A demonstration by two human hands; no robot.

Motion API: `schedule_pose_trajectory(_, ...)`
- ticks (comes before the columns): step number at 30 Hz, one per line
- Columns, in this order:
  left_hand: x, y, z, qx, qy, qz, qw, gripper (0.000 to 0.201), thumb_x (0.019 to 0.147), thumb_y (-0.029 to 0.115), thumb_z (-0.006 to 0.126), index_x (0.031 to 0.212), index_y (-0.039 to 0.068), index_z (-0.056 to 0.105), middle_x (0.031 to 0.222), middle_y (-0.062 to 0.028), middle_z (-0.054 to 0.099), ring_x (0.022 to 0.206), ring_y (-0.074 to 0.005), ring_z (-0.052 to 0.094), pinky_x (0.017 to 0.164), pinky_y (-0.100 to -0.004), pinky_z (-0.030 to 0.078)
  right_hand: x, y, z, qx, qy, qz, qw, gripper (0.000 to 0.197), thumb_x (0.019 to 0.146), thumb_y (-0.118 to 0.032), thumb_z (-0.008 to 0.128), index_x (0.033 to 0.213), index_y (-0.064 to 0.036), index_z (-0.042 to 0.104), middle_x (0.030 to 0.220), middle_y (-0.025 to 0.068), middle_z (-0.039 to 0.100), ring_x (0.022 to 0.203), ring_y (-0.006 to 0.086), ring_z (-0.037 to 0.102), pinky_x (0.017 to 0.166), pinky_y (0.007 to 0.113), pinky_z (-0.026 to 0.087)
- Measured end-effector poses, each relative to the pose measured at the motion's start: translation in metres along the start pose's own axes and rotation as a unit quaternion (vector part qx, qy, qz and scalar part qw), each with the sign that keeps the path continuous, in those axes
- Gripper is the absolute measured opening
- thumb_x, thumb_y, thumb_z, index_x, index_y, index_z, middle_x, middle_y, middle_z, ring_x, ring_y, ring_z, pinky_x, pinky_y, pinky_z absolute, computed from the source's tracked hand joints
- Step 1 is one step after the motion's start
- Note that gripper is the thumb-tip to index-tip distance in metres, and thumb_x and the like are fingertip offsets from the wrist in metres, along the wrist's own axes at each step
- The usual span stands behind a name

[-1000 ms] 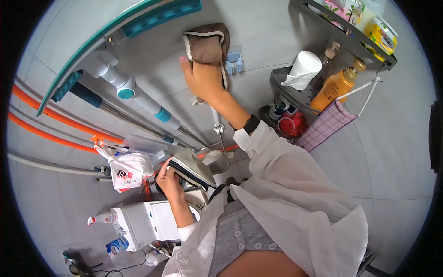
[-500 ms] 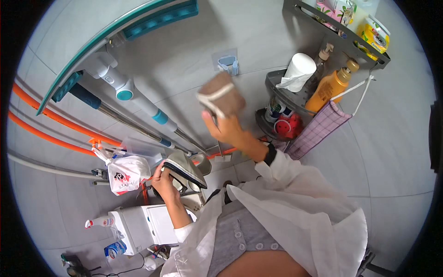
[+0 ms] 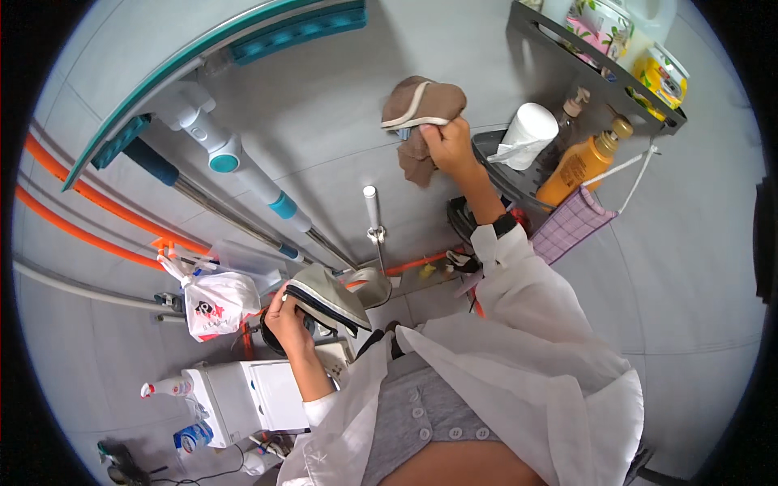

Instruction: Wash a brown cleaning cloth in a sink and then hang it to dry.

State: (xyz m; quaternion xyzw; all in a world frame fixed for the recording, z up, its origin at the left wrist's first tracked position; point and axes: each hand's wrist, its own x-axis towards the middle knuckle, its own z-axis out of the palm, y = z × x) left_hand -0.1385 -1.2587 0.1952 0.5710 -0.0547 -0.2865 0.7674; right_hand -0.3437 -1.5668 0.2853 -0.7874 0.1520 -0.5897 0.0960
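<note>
My right hand (image 3: 451, 147) is raised against the grey wall, its fingers closed on a brown cloth (image 3: 442, 101) with cream edging. The cloth is folded over at the top and part of it dangles below. It covers most of a small light-blue wall hook; whether it hangs on the hook I cannot tell. Lower down on the left, my left hand (image 3: 290, 324) grips the edge of a beige, pouch-like item (image 3: 331, 296) with pale piping and a black band along its lower side. The inside of that item is hidden.
A corner shelf (image 3: 527, 190) carries a paper roll (image 3: 528, 136) and an orange pump bottle (image 3: 577, 168). A purple checked cloth (image 3: 574, 223) hangs beside it. Mop poles (image 3: 235, 212), orange hoses (image 3: 105, 219) and a white plastic bag (image 3: 219, 304) are on the left, above a white toilet (image 3: 231, 397).
My right hand has moved up and to the right with the brown cloth, over the wall hook. The cloth now droops open. My left hand has barely moved.
</note>
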Motion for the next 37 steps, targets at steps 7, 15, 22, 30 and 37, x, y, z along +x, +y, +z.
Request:
schedule_pose_trajectory(7, -0.012, 0.009, -0.001, 0.004, 0.021, -0.019, 1.000, 0.024, 0.076, -0.004, 0.058, 0.099, -0.004, 0.064, 0.083, -0.0053, 0.065, 0.067, -0.0085, 0.059, 0.057, -0.0175, 0.044, -0.041, -0.002, 0.016, 0.058, 0.091, 0.167, 0.980, 0.025, 0.090, -0.016, 0.047, 0.076, 0.0031, 0.054, 0.055, 0.0073, 0.042, 0.051, 0.0160, 0.040, 0.049, 0.034, 0.034)
schedule_pose_trajectory(15, -0.017, 0.009, 0.012, 0.032, -0.057, 0.028, 0.997, 0.026, 0.075, -0.005, 0.057, 0.100, -0.006, 0.064, 0.077, -0.0036, 0.063, 0.064, -0.0055, 0.056, 0.056, -0.0165, 0.041, -0.023, -0.009, 0.011, -0.021, 0.038, 0.107, 0.993, 0.024, 0.090, -0.016, 0.045, 0.081, 0.0035, 0.056, 0.067, 0.0216, 0.056, 0.062, 0.0394, 0.055, 0.059, 0.043, 0.042)
schedule_pose_trajectory(22, -0.031, 0.033, 0.079, 0.186, -0.174, 0.179, 0.950, 0.022, 0.073, -0.003, 0.061, 0.094, -0.001, 0.069, 0.074, 0.0000, 0.060, 0.063, -0.0040, 0.050, 0.056, -0.0176, 0.037, -0.045, -0.028, 0.010, 0.042, 0.052, 0.204, 0.977, 0.027, 0.088, -0.018, 0.052, 0.100, 0.0048, 0.058, 0.086, 0.0183, 0.062, 0.081, 0.0283, 0.059, 0.075, 0.035, 0.044)
schedule_pose_trajectory(30, -0.033, 0.068, 0.154, 0.219, -0.326, 0.244, 0.887, 0.018, 0.073, 0.003, 0.067, 0.090, -0.005, 0.068, 0.081, -0.0060, 0.067, 0.072, -0.0091, 0.059, 0.067, -0.0223, 0.047, -0.071, -0.079, -0.033, 0.174, 0.100, 0.374, 0.906, 0.044, 0.086, -0.020, 0.056, 0.124, 0.0009, 0.048, 0.122, 0.0126, 0.049, 0.113, 0.0199, 0.045, 0.099, 0.030, 0.030)
schedule_pose_trajectory(37, -0.030, 0.058, 0.203, 0.265, -0.346, 0.284, 0.854, 0.020, 0.069, 0.017, 0.070, 0.084, 0.003, 0.071, 0.075, -0.0077, 0.069, 0.067, -0.0108, 0.061, 0.069, -0.0256, 0.049, -0.038, -0.137, -0.064, 0.127, -0.098, 0.304, 0.939, 0.052, 0.074, -0.025, 0.071, 0.119, -0.0057, 0.052, 0.105, 0.0088, 0.055, 0.100, 0.0147, 0.050, 0.090, 0.027, 0.037)
